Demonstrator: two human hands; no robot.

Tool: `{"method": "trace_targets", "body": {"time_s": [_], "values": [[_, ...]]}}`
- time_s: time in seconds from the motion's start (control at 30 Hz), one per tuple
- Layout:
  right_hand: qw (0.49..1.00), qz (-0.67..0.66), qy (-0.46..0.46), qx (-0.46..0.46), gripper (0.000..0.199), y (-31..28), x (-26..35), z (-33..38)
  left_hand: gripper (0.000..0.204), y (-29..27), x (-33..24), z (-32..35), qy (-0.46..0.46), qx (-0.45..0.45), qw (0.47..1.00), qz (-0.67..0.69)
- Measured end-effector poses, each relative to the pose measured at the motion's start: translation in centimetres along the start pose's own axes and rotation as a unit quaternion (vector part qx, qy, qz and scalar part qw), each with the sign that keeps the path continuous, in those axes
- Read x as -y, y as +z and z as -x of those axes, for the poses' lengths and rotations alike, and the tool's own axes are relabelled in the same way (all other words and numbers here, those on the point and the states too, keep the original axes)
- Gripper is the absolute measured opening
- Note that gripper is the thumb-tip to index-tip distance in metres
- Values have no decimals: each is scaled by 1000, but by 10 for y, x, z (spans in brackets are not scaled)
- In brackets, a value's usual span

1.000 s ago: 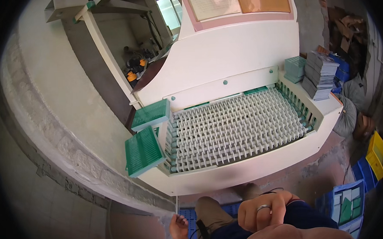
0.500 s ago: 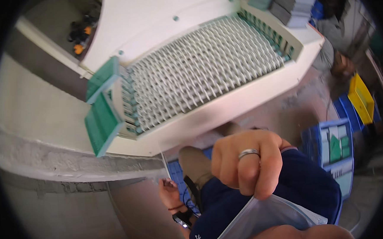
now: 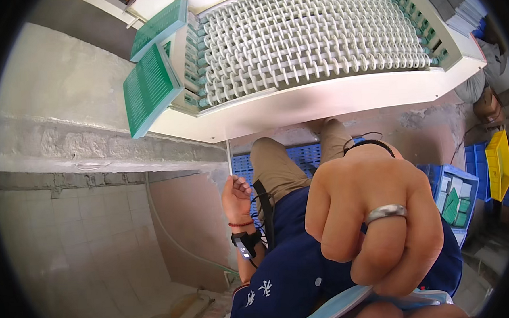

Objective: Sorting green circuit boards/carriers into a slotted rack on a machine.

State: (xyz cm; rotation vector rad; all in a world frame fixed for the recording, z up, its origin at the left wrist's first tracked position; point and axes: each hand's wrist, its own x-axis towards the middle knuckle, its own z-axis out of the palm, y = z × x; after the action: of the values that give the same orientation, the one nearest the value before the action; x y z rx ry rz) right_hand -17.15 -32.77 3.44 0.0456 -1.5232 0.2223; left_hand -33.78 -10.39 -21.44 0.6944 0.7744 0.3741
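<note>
My right hand [image 3: 378,216], with a silver ring and a black wristband, is raised large in the foreground. Its fingers are closed, pinching the edge of a light blue face mask [image 3: 334,307] at the bottom of the view. Down at my left side hangs my left hand [image 3: 237,199], its fingers loosely curled and nothing visible in them. A red bead bracelet and a black wrist device [image 3: 246,244] with a cable sit on that wrist.
Ahead stands a white machine [image 3: 332,100] with rows of ringed white rollers [image 3: 311,38] and green slatted panels [image 3: 153,89]. A blue crate [image 3: 469,196] with green and white packs is at right, near a yellow bin [image 3: 498,166]. Grey stacks [image 3: 459,10] rest far right.
The view has tilted down, so the machine sits higher. My right hand appears larger and further right, still gripping the mask, which shows less of its inner side. My left hand still hangs.
</note>
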Motion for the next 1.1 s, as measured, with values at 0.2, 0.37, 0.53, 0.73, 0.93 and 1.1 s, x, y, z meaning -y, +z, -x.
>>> {"method": "trace_targets", "body": {"time_s": [0.2,0.37,0.53,0.73,0.93,1.1], "values": [[1000,4,-9,8,12,-10,-5,11,21,25,-5,20,23,34,998,-53],[1000,-6,30,7,20,-24,-8,10,15,88,-39,67,146,225,926,-267],[997,-18,50,64,15,-31,-10,1,8,121,-55,82,201,296,884,-302],[982,-151,63,93,9,-42,-21,16,15,107,-41,85,147,175,945,-233],[923,-384,24,31,15,-23,-46,14,20,83,-44,127,226,-52,955,-187],[854,-511,58,74,12,-6,-49,-8,21,85,-28,158,298,-161,933,-118]]}}
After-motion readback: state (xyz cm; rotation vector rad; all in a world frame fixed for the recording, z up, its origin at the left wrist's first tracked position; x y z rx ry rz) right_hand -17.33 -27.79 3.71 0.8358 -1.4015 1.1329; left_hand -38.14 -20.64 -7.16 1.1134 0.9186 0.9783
